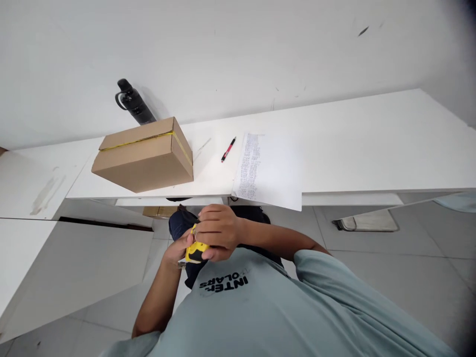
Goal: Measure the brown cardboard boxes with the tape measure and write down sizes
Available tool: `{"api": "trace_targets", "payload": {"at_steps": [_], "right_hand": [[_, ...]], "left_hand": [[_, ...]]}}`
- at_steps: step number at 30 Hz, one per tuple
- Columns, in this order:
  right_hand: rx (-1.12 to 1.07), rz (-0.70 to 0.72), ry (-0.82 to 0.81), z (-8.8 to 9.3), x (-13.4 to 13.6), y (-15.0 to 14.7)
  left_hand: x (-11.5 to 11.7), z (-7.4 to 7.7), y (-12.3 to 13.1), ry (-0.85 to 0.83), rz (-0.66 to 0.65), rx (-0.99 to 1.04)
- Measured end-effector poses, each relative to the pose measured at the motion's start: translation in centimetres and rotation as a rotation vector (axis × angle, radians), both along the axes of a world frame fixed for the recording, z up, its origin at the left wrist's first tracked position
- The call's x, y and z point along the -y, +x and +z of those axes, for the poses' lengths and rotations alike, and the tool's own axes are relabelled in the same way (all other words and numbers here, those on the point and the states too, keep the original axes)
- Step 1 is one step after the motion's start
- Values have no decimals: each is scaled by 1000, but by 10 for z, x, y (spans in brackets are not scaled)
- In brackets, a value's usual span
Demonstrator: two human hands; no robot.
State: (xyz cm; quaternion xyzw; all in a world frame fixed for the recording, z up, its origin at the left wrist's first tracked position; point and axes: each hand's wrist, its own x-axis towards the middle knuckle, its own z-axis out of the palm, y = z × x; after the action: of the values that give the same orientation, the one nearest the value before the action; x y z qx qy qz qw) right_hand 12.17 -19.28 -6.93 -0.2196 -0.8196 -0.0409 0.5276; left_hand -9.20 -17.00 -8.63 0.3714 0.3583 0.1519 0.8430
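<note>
A yellow-and-black tape measure (pixel 196 252) is held between my two hands, low in front of my body and just off the desk's front edge. My right hand (pixel 218 229) closes over it from above, with fingers curled across its top and side. From the other side, my left hand (pixel 181 247) grips it, its fingers partly hidden behind the case and the right hand. A small metal piece (pixel 181 264) shows at the lower end near the left wrist.
On the white desk (pixel 353 148) sit a closed cardboard box (pixel 148 161) with a yellow strip, a red-and-black pen (pixel 228 149) and handwritten paper (pixel 277 171) overhanging the front edge. A black bottle (pixel 136 104) stands behind the box, against the wall.
</note>
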Motion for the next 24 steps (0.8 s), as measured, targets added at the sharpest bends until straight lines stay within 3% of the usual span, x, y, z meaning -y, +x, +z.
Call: {"api": "trace_targets", "payload": {"at_steps": [2,4,7,9,12,15,17,20,24], "right_hand": [[-151,-80,-114,0,2,12],[-329,-151,-285,3,6,22],[-435,-131,-624,9,7,25],[-444,-162,-741,11,2,19],[-495,-268,-558,17,-15,6],[-562,-269,-315,37,-40,-5],[-640,-265,-329,59,-61,-12],[-841,-253,-509,98,-101,-30],[-828,-197,-649,142,-165,-67]], "left_hand": [[-5,19,4,97,-16,7],[-10,43,11,316,-2,-66],[-18,74,24,879,34,-344],[-26,89,31,1212,-45,-475],[-44,107,34,1472,-135,-515],[-65,133,26,1656,-97,-551],[-80,154,17,1756,4,-646],[-104,181,-4,1770,281,-822],[-146,187,-37,1674,740,-962]]}}
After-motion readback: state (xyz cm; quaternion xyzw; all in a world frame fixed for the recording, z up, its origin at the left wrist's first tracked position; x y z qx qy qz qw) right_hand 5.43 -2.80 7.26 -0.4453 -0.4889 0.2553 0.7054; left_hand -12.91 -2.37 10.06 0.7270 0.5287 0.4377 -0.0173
